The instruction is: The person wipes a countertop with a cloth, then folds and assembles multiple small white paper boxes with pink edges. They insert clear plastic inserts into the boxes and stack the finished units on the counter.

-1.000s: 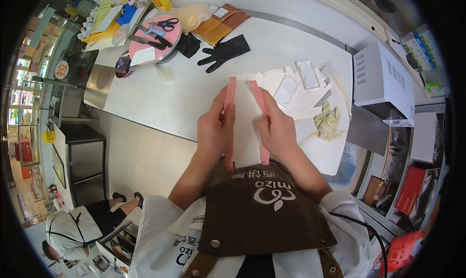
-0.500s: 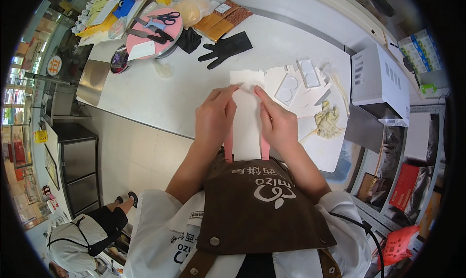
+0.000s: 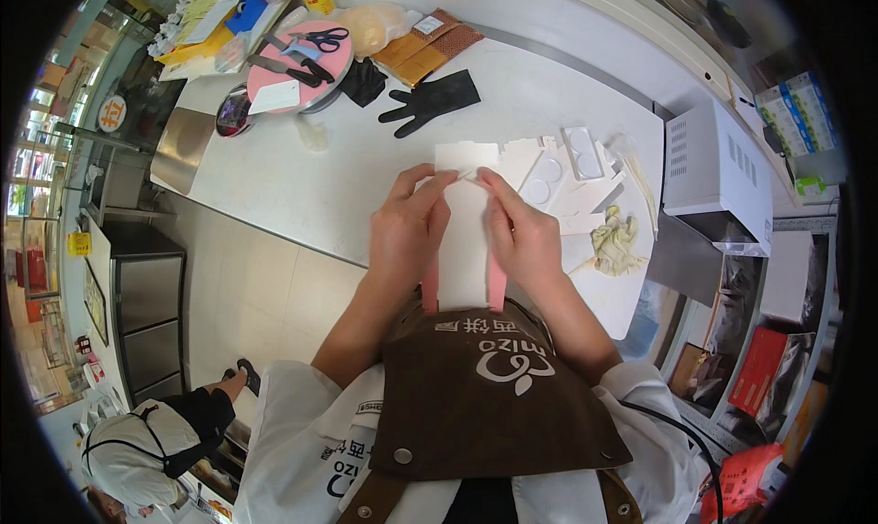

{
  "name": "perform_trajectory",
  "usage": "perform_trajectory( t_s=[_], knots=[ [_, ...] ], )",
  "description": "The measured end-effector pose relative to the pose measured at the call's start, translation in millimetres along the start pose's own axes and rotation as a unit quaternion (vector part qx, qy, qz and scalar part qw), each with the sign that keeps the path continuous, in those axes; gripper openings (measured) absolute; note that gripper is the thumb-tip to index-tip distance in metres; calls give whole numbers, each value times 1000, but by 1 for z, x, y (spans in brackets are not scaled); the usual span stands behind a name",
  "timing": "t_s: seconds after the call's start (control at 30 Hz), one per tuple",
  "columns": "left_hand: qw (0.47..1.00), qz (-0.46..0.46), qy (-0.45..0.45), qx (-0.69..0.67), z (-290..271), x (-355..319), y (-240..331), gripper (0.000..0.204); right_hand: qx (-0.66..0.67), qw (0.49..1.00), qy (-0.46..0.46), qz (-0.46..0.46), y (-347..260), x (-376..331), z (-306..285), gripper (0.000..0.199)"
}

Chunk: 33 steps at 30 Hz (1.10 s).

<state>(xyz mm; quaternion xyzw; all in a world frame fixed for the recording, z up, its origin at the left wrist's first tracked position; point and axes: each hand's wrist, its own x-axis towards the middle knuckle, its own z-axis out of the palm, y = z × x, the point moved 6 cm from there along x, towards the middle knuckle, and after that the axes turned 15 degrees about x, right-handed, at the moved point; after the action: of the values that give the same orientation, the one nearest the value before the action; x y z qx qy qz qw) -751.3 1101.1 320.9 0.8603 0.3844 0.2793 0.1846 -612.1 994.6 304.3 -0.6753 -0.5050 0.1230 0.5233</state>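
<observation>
Between my hands lies a partly folded paper box (image 3: 465,250), white inside with pink strips along both sides. Its near end meets my brown apron, and its far end rests over the table. My left hand (image 3: 402,229) is closed at the far left corner, thumb and fingertips pinching the white card. My right hand (image 3: 523,239) pinches the far right corner in the same way. The fingertips of both hands almost meet around small folded flaps. Beyond and to the right lie flat white card pieces (image 3: 523,149) and two white plastic trays (image 3: 541,180) with round recesses.
A black glove (image 3: 439,101) lies farther back on the white table (image 3: 293,195). At the far left, a pink round stand (image 3: 338,65) bears knives and scissors. A crumpled yellowish glove (image 3: 617,242) and a white appliance (image 3: 718,176) are at right. Another person (image 3: 137,460) is at lower left.
The view has shifted slightly, so the table things sit a little lower. My fingertips have moved slightly at the flaps of the box's far end; both hands keep their hold.
</observation>
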Motion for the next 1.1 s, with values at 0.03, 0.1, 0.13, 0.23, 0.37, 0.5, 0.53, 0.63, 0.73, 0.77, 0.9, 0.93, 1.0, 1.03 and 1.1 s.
perform_trajectory(
  t_s=[0.03, 0.1, 0.13, 0.23, 0.37, 0.5, 0.53, 0.63, 0.73, 0.77, 0.9, 0.93, 1.0, 1.03, 1.1],
  knots=[
    [1000, -5, -1, -9, 1, 0, 1, 25, 4, 1000, -4, 8, 0, 0, -1, 41],
    [1000, -7, -5, -10, 3, 0, 2, 24, 13, 1000, -11, 23, 1, 0, -3, 40],
    [1000, -7, -8, -12, 4, 0, 2, 23, 14, 1000, -15, 24, 2, 0, -4, 40],
    [1000, 7, -16, 11, 8, -1, 5, 23, 10, 1000, -19, 14, 6, -3, -5, 41],
    [999, 18, -16, 26, 14, -2, 11, 21, -26, 999, -19, -5, 12, -8, -6, 42],
    [992, -43, -34, -110, 22, -1, 8, 17, -29, 999, -15, -9, 16, -10, -12, 44],
    [981, -72, -41, -173, 25, -1, 4, 18, -25, 999, -13, -14, 15, -9, -14, 43],
    [880, -206, -172, -391, 42, -7, -2, 23, -12, 1000, -11, -20, 10, -8, -19, 43],
    [929, -79, -132, -337, 42, -4, 0, 22, 23, 999, 2, -24, 6, -5, -24, 41],
    [920, -78, -155, -350, 46, -5, 3, 22, 47, 998, 17, -34, 7, -3, -26, 41],
    [907, -80, -207, -359, 48, -13, 13, 23, 146, 986, -17, 80, 20, -5, -28, 36],
    [908, -80, -211, -352, 48, -13, 14, 23, 228, 968, -11, 105, 27, -8, -25, 32],
    [898, -110, -212, -370, 55, -15, 10, 25, 386, 910, 3, 153, 45, -15, -16, 26],
    [892, -126, -210, -379, 56, -14, 8, 25, 407, 898, 0, 167, 45, -15, -17, 23],
    [895, -116, -217, -371, 56, -12, 10, 26, 447, 874, -4, 193, 46, -13, -18, 20]
  ],
)
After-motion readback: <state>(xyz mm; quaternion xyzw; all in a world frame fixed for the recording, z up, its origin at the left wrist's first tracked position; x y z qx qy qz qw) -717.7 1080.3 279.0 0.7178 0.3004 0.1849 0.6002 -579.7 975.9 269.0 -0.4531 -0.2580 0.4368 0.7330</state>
